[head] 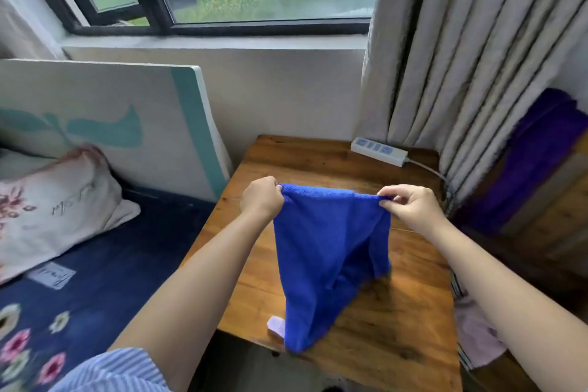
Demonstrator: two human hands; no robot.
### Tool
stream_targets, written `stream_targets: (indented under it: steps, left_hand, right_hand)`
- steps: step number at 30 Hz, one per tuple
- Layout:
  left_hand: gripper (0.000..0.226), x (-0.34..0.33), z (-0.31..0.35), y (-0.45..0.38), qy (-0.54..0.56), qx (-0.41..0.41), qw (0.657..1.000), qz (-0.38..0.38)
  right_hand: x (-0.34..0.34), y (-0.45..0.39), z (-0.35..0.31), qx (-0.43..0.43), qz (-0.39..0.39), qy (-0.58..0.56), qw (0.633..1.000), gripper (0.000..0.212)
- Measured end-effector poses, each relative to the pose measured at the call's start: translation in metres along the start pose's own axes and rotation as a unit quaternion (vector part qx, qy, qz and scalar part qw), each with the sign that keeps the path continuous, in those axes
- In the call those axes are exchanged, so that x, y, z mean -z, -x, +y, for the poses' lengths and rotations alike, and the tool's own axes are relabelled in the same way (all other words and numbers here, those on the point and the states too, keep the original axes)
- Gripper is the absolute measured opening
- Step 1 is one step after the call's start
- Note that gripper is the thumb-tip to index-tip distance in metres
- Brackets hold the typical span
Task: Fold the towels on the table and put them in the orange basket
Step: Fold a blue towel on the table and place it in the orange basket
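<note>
Head-camera view, looking down over a person's two bare forearms that reach from the lower corners of the frame toward its centre. At centre left, the left hand point(262, 199) is curled, thumb and fingers pinching one upper corner of a bright blue towel point(327, 258). At centre right, the right hand point(410, 205) pinches the other upper corner between thumb and forefinger, its remaining fingers loosely bent. Both wrists are level, with the top edge of the cloth stretched almost taut between them. From that edge the towel hangs down and narrows toward the bottom centre of the frame, where its lower end rests on the near edge of a wooden table point(397, 321). It drapes in soft folds, so it looks light, limp and fleecy, unlikely to slip from a pinch and in no way fragile; the corners appear to be the sensible places to hold it, since it would sag anywhere else. A small pale tag point(276, 326) shows beside its lower left edge. Farther out, a white power strip point(378, 151) lies at the table's far right corner. Purple cloth point(537, 165) is stacked at the right edge of the frame. No orange basket can be made out in view.
</note>
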State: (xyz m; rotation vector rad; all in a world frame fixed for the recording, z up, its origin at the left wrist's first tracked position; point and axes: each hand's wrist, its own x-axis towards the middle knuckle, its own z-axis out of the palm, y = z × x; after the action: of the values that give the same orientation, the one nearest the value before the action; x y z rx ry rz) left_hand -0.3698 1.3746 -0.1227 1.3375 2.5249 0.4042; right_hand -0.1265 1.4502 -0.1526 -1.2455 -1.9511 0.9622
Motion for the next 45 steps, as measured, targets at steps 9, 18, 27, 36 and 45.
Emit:
stream_targets:
  steps: [9, 18, 27, 36, 45]
  left_hand:
    - [0.027, -0.073, -0.059, -0.079, -0.053, 0.121, 0.980, -0.148]
    - [0.027, -0.142, -0.110, -0.067, -0.177, 0.098, 0.948, -0.245]
    - [0.029, -0.170, -0.070, -0.045, -0.044, -0.130, 0.959, -0.249]
    - [0.037, -0.167, -0.076, -0.061, -0.024, -0.076, 0.968, -0.236]
    - [0.025, -0.107, -0.122, -0.084, 0.313, 0.072, 0.920, -0.224]
  right_hand:
    - [-0.081, -0.047, 0.054, -0.046, -0.049, 0.028, 0.997, 0.014]
    - [-0.161, -0.012, 0.103, -0.135, -0.120, 0.062, 0.982, 0.016]
    - [-0.180, 0.041, 0.107, -0.348, 0.002, -0.069, 0.935, 0.012]
    - [-0.206, 0.045, 0.094, -0.451, 0.065, -0.128, 0.881, 0.020]
    - [-0.201, 0.001, 0.068, -0.494, 0.076, -0.117, 0.858, 0.029]
